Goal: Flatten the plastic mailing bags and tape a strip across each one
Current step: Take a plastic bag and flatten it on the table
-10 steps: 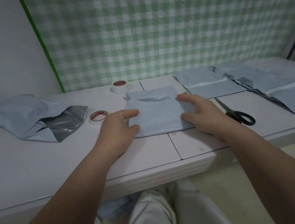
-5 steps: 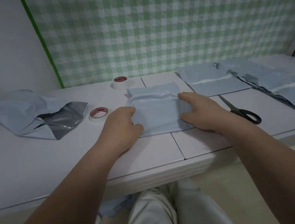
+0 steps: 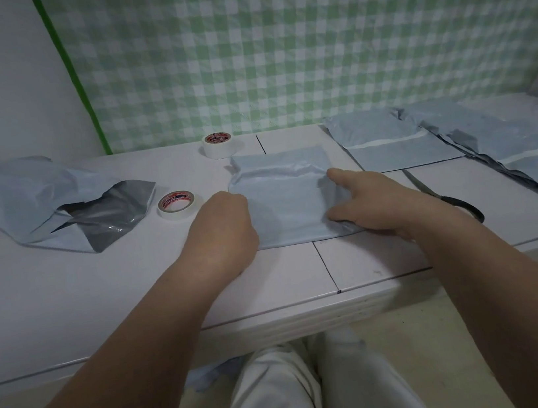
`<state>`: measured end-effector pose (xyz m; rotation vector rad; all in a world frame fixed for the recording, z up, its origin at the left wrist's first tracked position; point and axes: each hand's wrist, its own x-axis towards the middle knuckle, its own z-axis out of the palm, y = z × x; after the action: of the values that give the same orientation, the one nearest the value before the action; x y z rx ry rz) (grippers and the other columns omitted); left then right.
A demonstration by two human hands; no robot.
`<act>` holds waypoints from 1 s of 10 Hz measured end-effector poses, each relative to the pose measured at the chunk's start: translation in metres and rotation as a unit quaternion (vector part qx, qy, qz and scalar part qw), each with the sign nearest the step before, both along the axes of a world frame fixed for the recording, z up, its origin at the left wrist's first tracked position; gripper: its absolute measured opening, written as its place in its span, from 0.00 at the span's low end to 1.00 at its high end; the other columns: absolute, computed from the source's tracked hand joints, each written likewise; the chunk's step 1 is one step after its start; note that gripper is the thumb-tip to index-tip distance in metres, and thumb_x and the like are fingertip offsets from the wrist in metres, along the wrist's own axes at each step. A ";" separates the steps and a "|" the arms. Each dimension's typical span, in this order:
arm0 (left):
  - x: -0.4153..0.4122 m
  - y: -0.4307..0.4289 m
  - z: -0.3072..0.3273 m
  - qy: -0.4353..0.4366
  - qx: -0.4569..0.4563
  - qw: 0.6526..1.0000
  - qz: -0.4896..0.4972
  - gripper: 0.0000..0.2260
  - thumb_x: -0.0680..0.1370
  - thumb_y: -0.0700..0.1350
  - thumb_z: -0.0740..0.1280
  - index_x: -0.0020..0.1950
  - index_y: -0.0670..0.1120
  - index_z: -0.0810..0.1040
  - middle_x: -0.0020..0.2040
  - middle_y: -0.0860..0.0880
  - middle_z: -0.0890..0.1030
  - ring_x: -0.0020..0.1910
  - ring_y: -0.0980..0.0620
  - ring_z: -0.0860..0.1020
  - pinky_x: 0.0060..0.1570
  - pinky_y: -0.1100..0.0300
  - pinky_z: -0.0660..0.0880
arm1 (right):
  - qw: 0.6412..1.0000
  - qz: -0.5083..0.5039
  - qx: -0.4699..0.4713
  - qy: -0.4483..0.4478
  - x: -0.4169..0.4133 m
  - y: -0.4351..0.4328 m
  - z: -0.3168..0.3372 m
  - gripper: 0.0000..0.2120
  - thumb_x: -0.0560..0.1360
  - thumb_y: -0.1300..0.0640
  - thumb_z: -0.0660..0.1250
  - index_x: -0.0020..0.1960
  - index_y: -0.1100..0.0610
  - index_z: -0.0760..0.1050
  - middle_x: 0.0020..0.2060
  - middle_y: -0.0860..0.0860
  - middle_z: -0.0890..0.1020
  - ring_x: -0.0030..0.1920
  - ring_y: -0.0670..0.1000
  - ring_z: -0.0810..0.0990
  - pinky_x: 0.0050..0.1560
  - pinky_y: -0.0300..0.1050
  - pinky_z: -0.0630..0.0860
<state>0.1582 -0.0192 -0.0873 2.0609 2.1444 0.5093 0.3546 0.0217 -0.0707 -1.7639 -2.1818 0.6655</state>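
Observation:
A light blue plastic mailing bag (image 3: 284, 201) lies on the white table (image 3: 101, 296) in front of me, with a puffed fold across its upper part. My left hand (image 3: 222, 227) is at the bag's left edge, fingers curled in on that edge with the fingertips hidden. My right hand (image 3: 371, 203) rests on the bag's right edge, index finger straight and thumb pressing the wrinkled lower right corner. One tape roll (image 3: 177, 205) lies just left of my left hand. A second tape roll (image 3: 219, 145) stands behind the bag.
Crumpled blue and grey bags (image 3: 35, 202) are heaped at the left. Flat bags with a pale strip across them (image 3: 391, 148) (image 3: 512, 149) lie at the right. Black scissors (image 3: 461, 204) lie beside my right wrist. A green checked cloth hangs behind the table.
My left fingers have curled from lying on the bag to its left edge. The right hand stayed on the right edge. The view shifted slightly.

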 end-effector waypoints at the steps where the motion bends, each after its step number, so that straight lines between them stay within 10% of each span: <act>1: 0.007 -0.006 0.003 0.101 -0.008 0.995 0.019 0.10 0.75 0.36 0.57 0.35 0.44 0.65 0.44 0.44 0.72 0.44 0.45 0.69 0.39 0.59 0.62 | 1.000 -0.002 0.007 -0.026 -0.002 0.000 -0.001 0.34 0.74 0.57 0.66 0.76 0.52 0.57 0.67 0.56 0.71 0.66 0.56 0.70 0.61 0.47 0.68; 2: 0.011 -0.004 -0.001 0.139 0.058 0.988 -0.030 0.12 0.75 0.38 0.58 0.55 0.42 0.75 0.66 0.43 0.70 0.60 0.41 0.68 0.54 0.53 0.65 | 0.999 0.001 0.016 -0.042 -0.002 0.001 -0.002 0.34 0.74 0.56 0.66 0.76 0.53 0.56 0.68 0.56 0.71 0.66 0.56 0.69 0.60 0.45 0.67; 4: 0.022 -0.005 -0.019 0.138 -0.061 0.978 -0.143 0.23 0.83 0.52 0.46 0.77 0.48 0.50 0.78 0.47 0.48 0.76 0.46 0.50 0.73 0.48 0.52 | 0.999 0.011 0.022 -0.038 -0.001 0.003 -0.005 0.35 0.75 0.55 0.66 0.77 0.52 0.54 0.71 0.54 0.67 0.69 0.54 0.67 0.61 0.43 0.65; 10: 0.025 -0.012 -0.022 0.127 -0.074 0.985 -0.086 0.24 0.82 0.57 0.43 0.78 0.56 0.43 0.79 0.46 0.42 0.77 0.43 0.43 0.74 0.47 0.44 | 0.996 -0.026 0.079 0.031 0.005 -0.002 -0.014 0.28 0.74 0.54 0.68 0.72 0.50 0.66 0.72 0.48 0.68 0.71 0.50 0.64 0.67 0.40 0.60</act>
<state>0.1829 -0.0311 -0.1097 2.3031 2.0288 0.0663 0.3595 0.0198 -0.0845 -1.6895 -2.0791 0.5144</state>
